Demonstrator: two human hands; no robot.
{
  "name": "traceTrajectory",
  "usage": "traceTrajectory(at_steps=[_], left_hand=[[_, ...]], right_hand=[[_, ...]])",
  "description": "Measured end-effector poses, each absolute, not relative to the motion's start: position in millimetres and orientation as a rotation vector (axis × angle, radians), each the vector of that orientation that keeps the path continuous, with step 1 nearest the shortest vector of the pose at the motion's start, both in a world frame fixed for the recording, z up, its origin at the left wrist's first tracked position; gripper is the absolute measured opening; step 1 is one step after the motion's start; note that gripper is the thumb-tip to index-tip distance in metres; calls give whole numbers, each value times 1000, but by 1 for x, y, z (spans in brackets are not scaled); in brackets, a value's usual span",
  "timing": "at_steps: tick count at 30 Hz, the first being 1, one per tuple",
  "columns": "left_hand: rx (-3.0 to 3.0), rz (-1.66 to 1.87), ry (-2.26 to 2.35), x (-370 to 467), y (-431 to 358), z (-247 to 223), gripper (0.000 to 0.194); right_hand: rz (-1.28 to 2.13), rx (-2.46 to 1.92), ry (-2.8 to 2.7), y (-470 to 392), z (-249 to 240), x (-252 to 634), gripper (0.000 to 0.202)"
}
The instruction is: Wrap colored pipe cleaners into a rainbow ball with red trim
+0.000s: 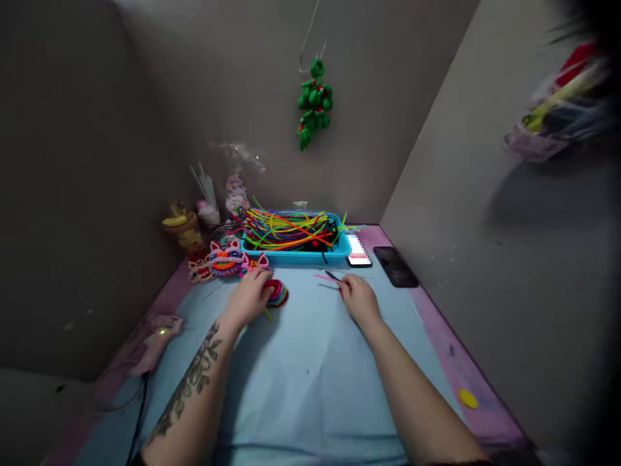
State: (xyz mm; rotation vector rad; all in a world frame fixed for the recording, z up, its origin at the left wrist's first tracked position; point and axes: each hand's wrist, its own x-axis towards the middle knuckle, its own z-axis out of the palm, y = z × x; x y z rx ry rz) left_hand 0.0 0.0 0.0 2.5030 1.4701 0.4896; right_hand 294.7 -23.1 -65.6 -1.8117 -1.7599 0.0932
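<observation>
My left hand (250,298) is closed around the left side of a small striped piece (278,293) in red, purple, blue and green, low over the blue cloth. A short yellow-green strand (269,315) pokes out below it. Farther right, my right hand (358,296) rests on the cloth with its fingers curled at the handle end of a slim dark-bladed tool (332,276), which looks like scissors. A pink strand (326,279) lies beside the blade. Just beyond my left hand sit colourful knitted-looking animal faces (226,258) with pink ears.
A blue tray (301,258) full of coloured strands stands at the back. Two phones, one lit (359,251) and one dark (396,266), lie right of it. A pink glue gun (158,343) with a cable is at left, a yellow disc (468,398) at right.
</observation>
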Motion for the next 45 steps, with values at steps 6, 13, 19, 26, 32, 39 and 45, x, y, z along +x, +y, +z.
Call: traceTrajectory(at_steps=[6, 13, 19, 26, 32, 39, 45], left_hand=[[2497, 364, 1347, 5, -3, -14, 60], [2296, 628, 1418, 9, -7, -19, 64], [1426, 1237, 1286, 28, -12, -13, 66], [446, 989, 775, 51, -33, 0, 39], [381, 1002, 741, 51, -31, -1, 25], [340, 1022, 821, 50, -26, -8, 17], [340, 1023, 845, 53, -26, -10, 16]], right_hand=[[25, -1933, -1648, -21, -68, 312, 16], [-7, -1838, -1659, -13, -71, 302, 21], [-3, -1857, -1648, -18, -71, 305, 21], [73, -2063, -1642, -13, -69, 308, 18], [107, -2184, -1617, -6, -67, 311, 19], [60, -2086, -1655, -13, -60, 299, 17], [139, -2153, -1823, -20, -60, 287, 40]])
